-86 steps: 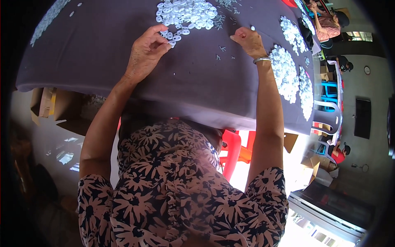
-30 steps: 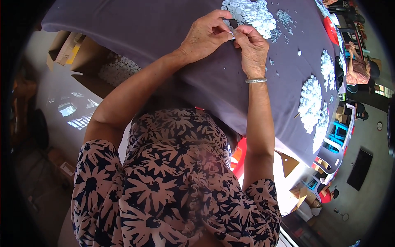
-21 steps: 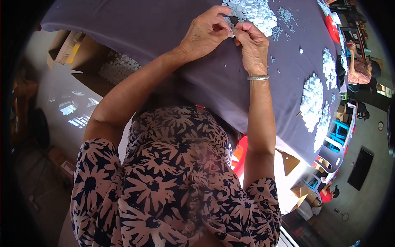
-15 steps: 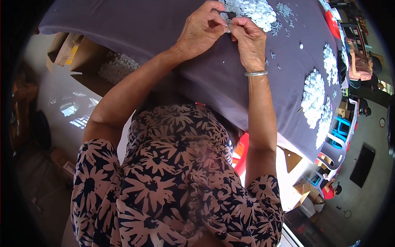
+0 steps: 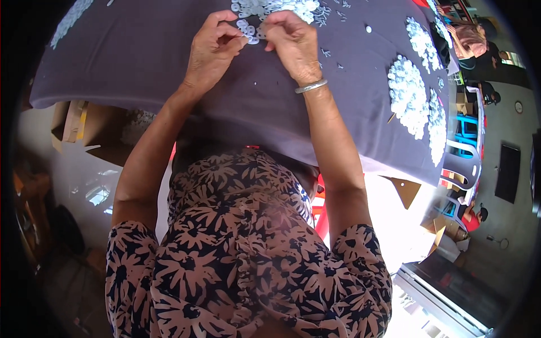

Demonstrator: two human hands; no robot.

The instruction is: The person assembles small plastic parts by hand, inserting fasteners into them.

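Loose white ring-like pieces [image 5: 250,31] are seen between the hands: right of the left hand [image 5: 217,49] at its fingertips, left of the right hand [image 5: 293,44]. Neither hand is clearly nearer; no long axis made out. Left thumb and forefinger nearly together, right fingers curled; whether anything is pinched cannot be told. White pile [image 5: 259,7] located just beyond, far side.

Shared workroom, heaped white parts [image 5: 256,7], cloth-covered table [image 5: 141,62], people [image 5: 471,38]

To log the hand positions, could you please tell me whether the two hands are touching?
Apart: the head view shows white pieces and dark cloth between left hand and right hand.
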